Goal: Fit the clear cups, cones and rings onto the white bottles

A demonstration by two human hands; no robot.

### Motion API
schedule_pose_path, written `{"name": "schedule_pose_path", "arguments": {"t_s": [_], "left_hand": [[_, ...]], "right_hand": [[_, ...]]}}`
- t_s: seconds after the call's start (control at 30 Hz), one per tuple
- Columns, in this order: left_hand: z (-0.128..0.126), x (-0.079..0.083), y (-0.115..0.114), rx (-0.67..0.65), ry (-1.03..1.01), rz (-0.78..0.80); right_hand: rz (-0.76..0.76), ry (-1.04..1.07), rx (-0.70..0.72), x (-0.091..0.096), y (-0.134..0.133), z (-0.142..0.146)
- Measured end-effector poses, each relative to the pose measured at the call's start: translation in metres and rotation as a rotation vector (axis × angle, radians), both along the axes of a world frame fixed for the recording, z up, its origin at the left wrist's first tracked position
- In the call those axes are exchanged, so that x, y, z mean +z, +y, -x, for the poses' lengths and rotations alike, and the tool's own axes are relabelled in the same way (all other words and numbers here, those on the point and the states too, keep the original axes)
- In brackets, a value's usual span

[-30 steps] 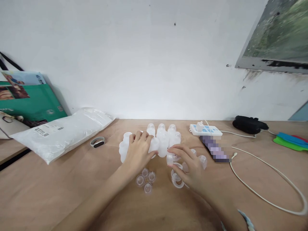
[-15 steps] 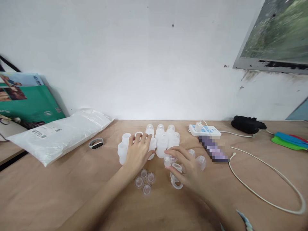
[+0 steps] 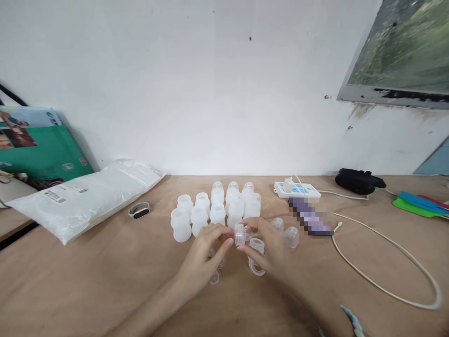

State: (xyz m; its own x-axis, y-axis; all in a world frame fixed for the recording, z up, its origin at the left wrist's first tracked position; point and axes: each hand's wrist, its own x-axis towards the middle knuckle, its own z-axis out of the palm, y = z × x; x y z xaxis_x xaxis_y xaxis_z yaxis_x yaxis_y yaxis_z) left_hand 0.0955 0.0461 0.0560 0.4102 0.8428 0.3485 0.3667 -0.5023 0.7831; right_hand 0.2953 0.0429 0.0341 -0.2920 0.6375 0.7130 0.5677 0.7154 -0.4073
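My right hand pinches a clear ribbed bottle collar, held on its side above the table. My left hand is beside it, thumb and forefinger curled together in a pinch close to the collar's left side; what is between them, if anything, is hidden. Behind the hands stand several frosted white baby bottles, the left ones open-topped, while others wear clear domed caps. Clear bottle nipples lie partly covered under my left hand. Loose rings and clear domed caps lie around my right hand.
A white plastic parcel and a fitness band lie to the left. On the right are a power strip, a pixelated phone, a looped white cable, a black case and coloured sheets.
My left hand has left the bottles and come toward me and right, to the collar. The bottles behind it now show. My right hand has stayed nearly in place, holding the collar.
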Motion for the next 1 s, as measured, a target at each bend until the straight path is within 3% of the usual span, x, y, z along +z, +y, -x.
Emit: {"name": "schedule_pose_path", "arguments": {"t_s": [0.2, 0.47, 0.8, 1.0], "left_hand": [[-0.004, -0.009, 0.004, -0.08, -0.411, 0.464], [0.0, -0.008, -0.001, -0.163, -0.605, 0.807], [-0.002, -0.002, -0.003, -0.138, -0.516, 0.828], [-0.002, -0.002, -0.003, -0.227, -0.469, 0.791]], "right_hand": [[-0.051, 0.026, 0.125, 0.006, -0.005, 0.005], [-0.137, 0.045, 0.175, 0.001, -0.009, 0.009], [-0.073, 0.023, 0.228, 0.011, -0.015, 0.015], [0.032, -0.009, 0.198, 0.014, -0.021, 0.016]]}}
